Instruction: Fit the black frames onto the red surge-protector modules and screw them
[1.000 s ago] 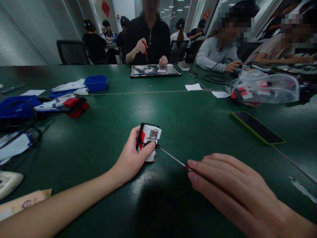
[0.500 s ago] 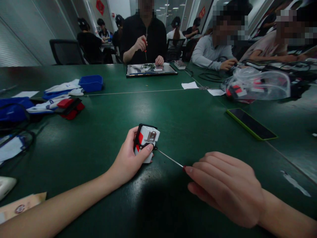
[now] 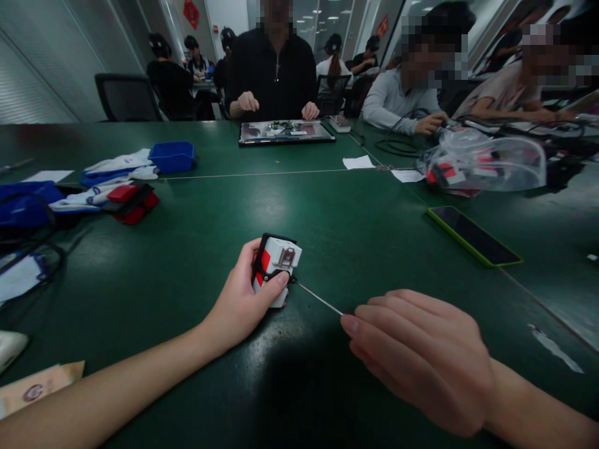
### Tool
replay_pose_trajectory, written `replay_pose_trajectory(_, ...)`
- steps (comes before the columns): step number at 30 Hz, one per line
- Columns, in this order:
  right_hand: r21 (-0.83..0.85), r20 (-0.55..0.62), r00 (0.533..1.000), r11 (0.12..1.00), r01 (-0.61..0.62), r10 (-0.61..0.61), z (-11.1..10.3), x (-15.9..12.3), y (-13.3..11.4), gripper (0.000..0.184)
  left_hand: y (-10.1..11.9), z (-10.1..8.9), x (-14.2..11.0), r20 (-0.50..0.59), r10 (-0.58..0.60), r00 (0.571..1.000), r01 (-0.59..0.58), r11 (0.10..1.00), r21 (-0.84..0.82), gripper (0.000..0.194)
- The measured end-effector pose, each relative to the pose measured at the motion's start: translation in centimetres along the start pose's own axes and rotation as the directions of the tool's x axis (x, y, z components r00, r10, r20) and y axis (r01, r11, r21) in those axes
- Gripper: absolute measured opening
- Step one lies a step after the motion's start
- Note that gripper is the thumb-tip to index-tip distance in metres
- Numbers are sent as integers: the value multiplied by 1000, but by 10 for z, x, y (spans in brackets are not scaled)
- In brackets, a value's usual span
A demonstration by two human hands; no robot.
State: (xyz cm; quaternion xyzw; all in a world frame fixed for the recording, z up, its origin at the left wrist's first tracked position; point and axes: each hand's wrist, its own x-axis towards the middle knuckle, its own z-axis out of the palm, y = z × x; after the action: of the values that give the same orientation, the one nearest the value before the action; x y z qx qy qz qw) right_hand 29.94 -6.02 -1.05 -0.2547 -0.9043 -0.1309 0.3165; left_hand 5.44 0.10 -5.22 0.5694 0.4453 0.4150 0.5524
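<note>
A small white, red and black device (image 3: 276,265) with a metal clip on its face stands on the green table (image 3: 196,262). My left hand (image 3: 243,299) is wrapped round it from the left, thumb pressed on its front. My right hand (image 3: 421,355) grips a thin screwdriver (image 3: 318,298), its handle hidden under my fingers. The metal shaft runs up and left, and its tip meets the device's lower right side.
A phone in a green case (image 3: 472,236) lies to the right. A clear plastic bag of parts (image 3: 486,163) sits behind it. Gloves, a blue tray (image 3: 172,156) and a red-black device (image 3: 131,202) lie at left. Other people work at the far edge, one at an opened laptop (image 3: 286,132).
My right hand has slid slightly left along the screwdriver, now covering its red handle tip. The person opposite has lowered their screwdriver hand to the table. The view shifted slightly.
</note>
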Motion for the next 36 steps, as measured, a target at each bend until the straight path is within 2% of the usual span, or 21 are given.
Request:
replay_pose_trajectory(4, -7, -16, 1000, 1000, -10, 10, 1, -1, 0, 22, -1, -1, 1, -2, 32, 999, -32, 999, 37, 57)
replay_pose_trajectory(8, 34, 26, 1000, 999, -5, 4, 2, -2, 0, 24, 0, 0, 0, -2, 21, 1000, -21, 999, 39, 58)
replay_pose_trajectory(12, 29, -17, 1000, 999, -14, 15, 3, -3, -1, 21, 1, 1, -1, -22, 35, 999, -34, 999, 21, 58)
replay_pose_trajectory(19, -5, 30, 998, 998, -58, 58, -11, -2, -9, 13, 1, 2, -1, -49, 92, 995, -87, 992, 91, 53)
replay_pose_trajectory(26, 11, -41, 997, 998, 66, -65, 1, 10, -11, 15, 1, 3, -2, -15, 122, 992, -118, 978, 172, 56)
replay_pose_trajectory(32, -20, -59, 996, 998, 62, -63, 7, 10, -10, 16, 1, 3, -2, -10, 131, 991, -127, 978, 165, 54)
replay_pose_trajectory(36, 8, -60, 996, 998, 66, -65, 4, 12, -11, 11, 0, 2, -2, -5, 139, 990, -135, 972, 193, 54)
